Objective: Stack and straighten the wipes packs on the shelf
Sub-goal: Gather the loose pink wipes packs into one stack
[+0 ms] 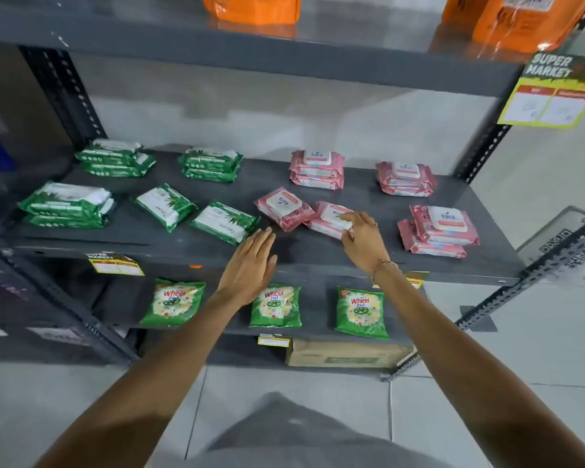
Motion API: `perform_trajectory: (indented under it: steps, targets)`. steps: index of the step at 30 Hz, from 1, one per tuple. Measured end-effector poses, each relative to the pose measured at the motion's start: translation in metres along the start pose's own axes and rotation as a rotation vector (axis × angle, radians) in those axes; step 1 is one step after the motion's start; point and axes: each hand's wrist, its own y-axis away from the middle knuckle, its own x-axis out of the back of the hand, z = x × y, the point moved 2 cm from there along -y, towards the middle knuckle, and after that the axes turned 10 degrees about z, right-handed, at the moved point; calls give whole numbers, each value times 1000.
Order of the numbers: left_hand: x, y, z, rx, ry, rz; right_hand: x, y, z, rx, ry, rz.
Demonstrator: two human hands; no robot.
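Your right hand (360, 239) pinches the near edge of a loose pink plastic wipes pack (330, 219) on the grey metal shelf (169, 246). Your left hand (249, 265) hovers flat and empty, just beside a green-and-white wipes pack (223, 222).

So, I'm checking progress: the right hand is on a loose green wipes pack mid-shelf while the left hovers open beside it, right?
Not quite. In the head view the right hand touches a loose pink plastic wipes pack, not a green one. The left hand does hover open beside it.
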Motion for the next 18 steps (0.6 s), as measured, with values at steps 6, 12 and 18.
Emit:
perform_trajectory:
  steps: [6, 12, 18]
  targets:
    - [-33, 15, -14, 130, -86, -110, -13, -29, 21, -84, 70, -169]
    - [-36, 14, -16, 243, -85, -62, -25, -46, 29, -83, 124, -230]
    - [-37, 14, -19, 235, -77, -64, -24, -48, 38, -234, 339, -285]
